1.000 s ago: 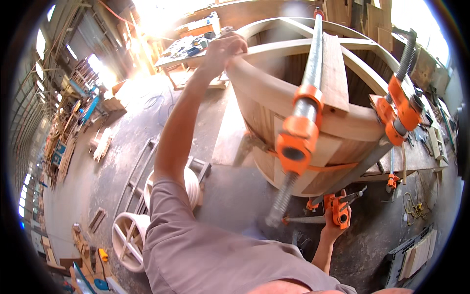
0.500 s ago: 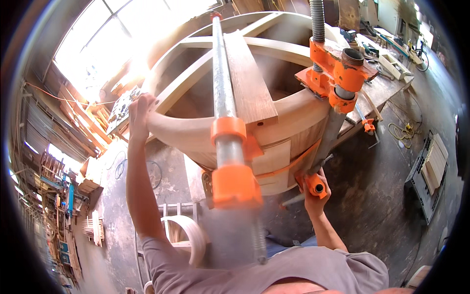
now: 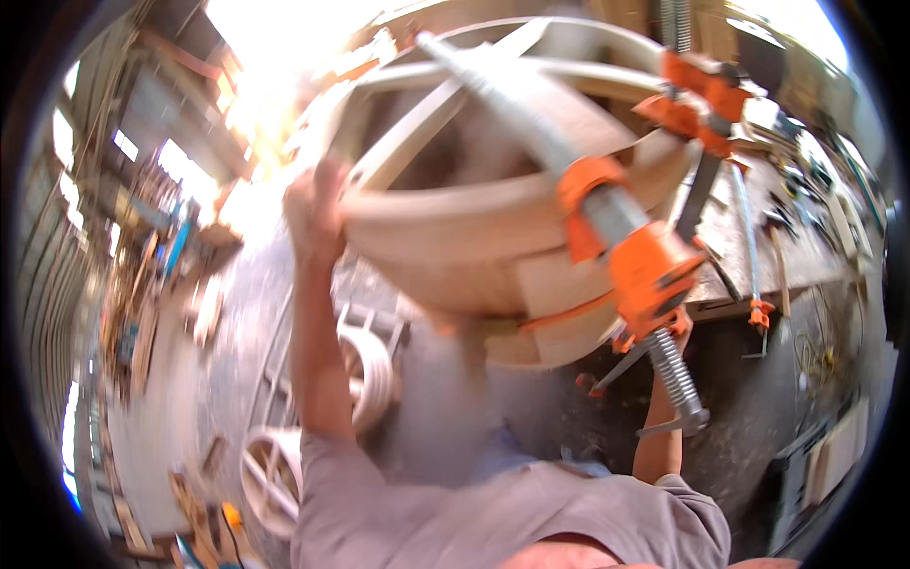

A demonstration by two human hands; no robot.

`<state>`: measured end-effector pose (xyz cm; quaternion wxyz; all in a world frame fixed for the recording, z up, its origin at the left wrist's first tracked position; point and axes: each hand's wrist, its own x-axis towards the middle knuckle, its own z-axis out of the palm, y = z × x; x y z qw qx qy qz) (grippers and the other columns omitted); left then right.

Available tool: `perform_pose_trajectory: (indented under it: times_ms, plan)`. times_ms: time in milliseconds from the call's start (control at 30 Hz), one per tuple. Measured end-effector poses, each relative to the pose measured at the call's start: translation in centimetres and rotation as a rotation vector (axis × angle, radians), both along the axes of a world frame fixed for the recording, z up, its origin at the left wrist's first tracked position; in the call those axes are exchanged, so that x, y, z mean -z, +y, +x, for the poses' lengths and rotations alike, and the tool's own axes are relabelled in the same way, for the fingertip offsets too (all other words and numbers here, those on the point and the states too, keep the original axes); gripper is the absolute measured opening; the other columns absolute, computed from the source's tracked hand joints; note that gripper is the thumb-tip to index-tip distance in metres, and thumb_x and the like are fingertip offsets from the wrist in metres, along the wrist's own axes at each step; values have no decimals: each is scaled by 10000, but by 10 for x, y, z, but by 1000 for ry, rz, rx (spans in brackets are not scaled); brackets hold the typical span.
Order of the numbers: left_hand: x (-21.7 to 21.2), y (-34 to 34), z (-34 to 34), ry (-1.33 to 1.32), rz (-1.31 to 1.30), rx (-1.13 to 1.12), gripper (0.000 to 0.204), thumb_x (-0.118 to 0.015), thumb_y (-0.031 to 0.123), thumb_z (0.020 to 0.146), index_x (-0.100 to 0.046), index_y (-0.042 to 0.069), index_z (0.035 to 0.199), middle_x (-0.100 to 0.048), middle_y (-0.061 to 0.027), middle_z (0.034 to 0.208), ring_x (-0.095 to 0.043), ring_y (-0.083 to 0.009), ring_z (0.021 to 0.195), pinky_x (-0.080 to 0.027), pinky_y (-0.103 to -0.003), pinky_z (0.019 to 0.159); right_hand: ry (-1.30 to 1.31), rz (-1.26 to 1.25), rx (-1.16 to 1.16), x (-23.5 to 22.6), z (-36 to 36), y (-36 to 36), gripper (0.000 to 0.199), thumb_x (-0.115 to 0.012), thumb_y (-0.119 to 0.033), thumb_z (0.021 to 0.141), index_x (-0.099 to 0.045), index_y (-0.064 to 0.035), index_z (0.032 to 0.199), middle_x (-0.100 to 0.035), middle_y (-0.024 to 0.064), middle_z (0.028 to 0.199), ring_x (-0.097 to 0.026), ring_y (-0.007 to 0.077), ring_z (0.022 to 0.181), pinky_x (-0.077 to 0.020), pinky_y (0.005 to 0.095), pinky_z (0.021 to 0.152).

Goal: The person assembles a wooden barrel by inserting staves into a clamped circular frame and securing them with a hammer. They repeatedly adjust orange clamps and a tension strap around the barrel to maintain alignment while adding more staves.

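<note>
A large round wooden frame (image 3: 445, 213) with curved rims and crossing bars is before me, blurred by motion. My left hand (image 3: 316, 204) is closed on the left side of its curved rim. An orange-headed pipe clamp (image 3: 649, 266) slants across the frame, its threaded screw and handle pointing down toward me. Another orange pipe clamp (image 3: 701, 109) grips the frame's right side. My right hand (image 3: 679, 330) is at the lower end of this second clamp, closed on it; the front clamp hides most of the fingers. An orange band (image 3: 578, 311) runs round the frame's lower part.
A workbench (image 3: 806, 256) with tools stands at the right, with another clamp (image 3: 758, 308) at its edge. Below my left arm are a round wooden piece (image 3: 370, 379) and a wooden ring with spokes (image 3: 270, 484). Wood scraps (image 3: 142, 322) lie at the far left.
The view has swung left, and the frame and clamps appear shifted right and tilted. The front clamp now slants to the lower right. Both hands stay at the frame and clamp.
</note>
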<state>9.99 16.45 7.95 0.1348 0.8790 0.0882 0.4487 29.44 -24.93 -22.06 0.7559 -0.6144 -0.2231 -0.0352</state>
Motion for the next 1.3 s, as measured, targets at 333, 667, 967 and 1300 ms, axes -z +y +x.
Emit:
perform_pose_trajectory:
  times_ms: [333,667,967,1300]
  plan:
    - [-7,-84,-23,-253,-197,-208,762,-344,568,1033,-691,-38,727,-659,-80,646,-587,-167,644,-461,-304,669,-93,-148,-42,12,45,-30,495,-766,-87,807,-604,41,1257,-645,35,1143,-603,122,1001,-480,264,871]
    - [0,10,-34,-203,273,353,445,-409,295,978,-675,-16,802,-669,-132,748,-641,-264,675,-492,-340,649,-202,-339,488,27,-105,-52,295,-731,-96,871,-679,-9,1148,-700,64,1091,-655,143,938,-520,276,782]
    - [8,52,-3,-544,441,468,298,-466,145,878,-610,-8,667,-676,-127,689,-665,-305,612,-531,-360,613,-28,-343,537,-82,-274,3,321,-743,-54,854,-627,13,1146,-720,119,1123,-647,92,802,-470,212,518]
    - [9,21,-45,-273,375,428,437,-768,315,752,-644,27,1055,-654,-161,1018,-587,-362,1043,-453,-481,958,-120,-232,340,-234,-336,78,473,-731,-104,861,-534,49,1263,-693,190,1129,-690,262,1015,-560,339,857]
